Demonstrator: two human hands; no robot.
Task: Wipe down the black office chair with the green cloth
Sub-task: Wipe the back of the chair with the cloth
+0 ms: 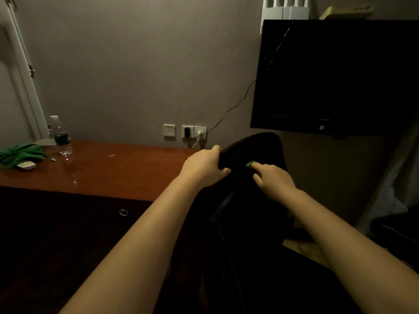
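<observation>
Two hands on the chair back, cloth under the right.

Nearest, both bare forearms reach forward. The left hand (204, 165) grips the top edge of the black office chair (249, 148), its fingers (216, 148) curled over the rim and the thumb in front. Just beside it, the right hand (272, 177) pinches the green cloth (251, 164) in curled fingers and presses it against the chair back; only a small tip of cloth shows. Left of the chair runs the glossy wooden counter (113, 171), with a green fabric heap (20, 155) and a bottle (61, 137) at its far end. Beyond are wall sockets (187, 131) and a dark screen (335, 75).
</observation>
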